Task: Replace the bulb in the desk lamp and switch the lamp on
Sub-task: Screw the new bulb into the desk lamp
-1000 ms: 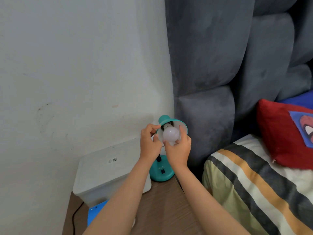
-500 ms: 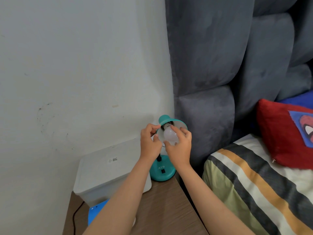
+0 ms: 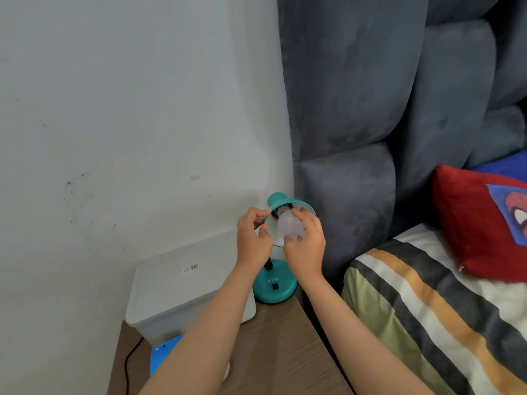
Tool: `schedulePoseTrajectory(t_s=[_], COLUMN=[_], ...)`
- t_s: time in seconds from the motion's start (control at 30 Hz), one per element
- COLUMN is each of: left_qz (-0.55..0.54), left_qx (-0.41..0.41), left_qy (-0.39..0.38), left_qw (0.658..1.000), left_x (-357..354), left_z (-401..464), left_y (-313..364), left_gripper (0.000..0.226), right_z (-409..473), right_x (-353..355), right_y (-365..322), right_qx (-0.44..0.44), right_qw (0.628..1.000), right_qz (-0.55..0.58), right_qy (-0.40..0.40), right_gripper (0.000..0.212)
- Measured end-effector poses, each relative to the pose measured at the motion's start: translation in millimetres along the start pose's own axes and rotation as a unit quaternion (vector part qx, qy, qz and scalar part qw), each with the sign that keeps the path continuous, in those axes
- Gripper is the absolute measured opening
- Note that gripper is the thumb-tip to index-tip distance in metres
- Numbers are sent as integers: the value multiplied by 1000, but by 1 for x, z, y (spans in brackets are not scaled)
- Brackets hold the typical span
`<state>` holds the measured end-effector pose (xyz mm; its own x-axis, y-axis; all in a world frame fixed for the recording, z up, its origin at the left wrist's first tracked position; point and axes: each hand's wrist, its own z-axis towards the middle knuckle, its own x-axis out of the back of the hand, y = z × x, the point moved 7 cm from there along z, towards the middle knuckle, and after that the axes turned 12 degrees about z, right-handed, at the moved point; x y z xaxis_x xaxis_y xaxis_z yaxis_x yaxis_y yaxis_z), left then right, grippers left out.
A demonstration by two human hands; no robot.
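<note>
A teal desk lamp stands at the back of the wooden bedside table, its round base point(image 3: 274, 289) carrying a black switch. Its shade point(image 3: 281, 199) tilts towards me, the white inside showing. A frosted white bulb point(image 3: 288, 227) sits in the socket inside the shade. My right hand point(image 3: 306, 246) wraps its fingers round the bulb from the right and below. My left hand point(image 3: 252, 236) pinches the shade's left rim between thumb and fingers. The lamp is unlit.
A white lidded plastic box point(image 3: 182, 292) stands left of the lamp against the wall. A blue flat item point(image 3: 164, 353) and a black cable point(image 3: 128, 363) lie on the wooden table point(image 3: 273, 354). A grey padded headboard point(image 3: 356, 109) and a bed with striped bedding point(image 3: 427, 315) are at the right.
My right hand's fingers have shifted round the bulb, now reaching over its top; the left hand has kept its hold on the shade rim.
</note>
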<state>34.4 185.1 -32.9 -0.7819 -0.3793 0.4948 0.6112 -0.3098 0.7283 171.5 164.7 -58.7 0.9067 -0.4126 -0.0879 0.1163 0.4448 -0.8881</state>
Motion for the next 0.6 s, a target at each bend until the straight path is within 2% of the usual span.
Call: schedulePoseTrajectory(t_s=[0.6], left_qz=[-1], left_qx=[-4], left_qy=[4], left_qw=[1000], left_x=[1], left_z=[1], left_y=[1], left_gripper=[49], right_z=[-3], right_x=[-4], right_y=[1], right_qx=[16], right_qw=[999], right_qz=[-30], right_qy=[-22], right_gripper=[51])
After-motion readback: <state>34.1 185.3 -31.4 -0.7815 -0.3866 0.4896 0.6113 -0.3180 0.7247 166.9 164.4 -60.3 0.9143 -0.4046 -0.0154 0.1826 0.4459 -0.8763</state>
